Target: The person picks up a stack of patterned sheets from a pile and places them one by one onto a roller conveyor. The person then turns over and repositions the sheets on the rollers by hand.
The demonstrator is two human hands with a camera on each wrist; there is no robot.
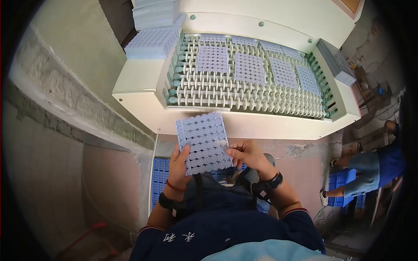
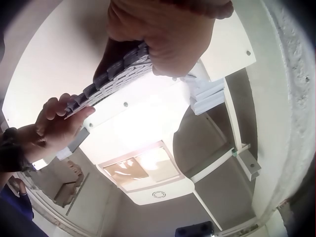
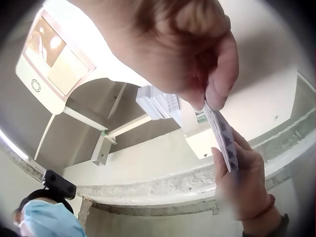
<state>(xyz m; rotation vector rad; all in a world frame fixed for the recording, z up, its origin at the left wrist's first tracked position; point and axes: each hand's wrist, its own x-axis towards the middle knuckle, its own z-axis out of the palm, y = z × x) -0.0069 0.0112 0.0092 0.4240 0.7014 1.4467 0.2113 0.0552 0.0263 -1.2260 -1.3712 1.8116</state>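
A light blue mosaic tile sheet (image 1: pixel 202 141) with a flower pattern and scalloped edges is held up in front of the body, short of the roller machine. My left hand (image 1: pixel 176 166) grips its lower left edge, thumb lying on the patterned face. On the opposite edge, my right hand (image 1: pixel 249 153) pinches the sheet between thumb and fingers. Seen edge-on in the left wrist view, the sheet (image 2: pixel 116 79) spans between both hands. In the right wrist view its thin side (image 3: pixel 223 138) shows below my right fingertips, the left hand (image 3: pixel 247 182) at its lower end.
Several tile sheets (image 1: pixel 250 68) lie on the machine's white rollers (image 1: pixel 209 96). Stacks of sheets stand on its left ledge (image 1: pixel 150 42) and right ledge (image 1: pixel 344 67). Blue crates (image 1: pixel 160 182) are below. Another person (image 1: pixel 370 169) is at the right.
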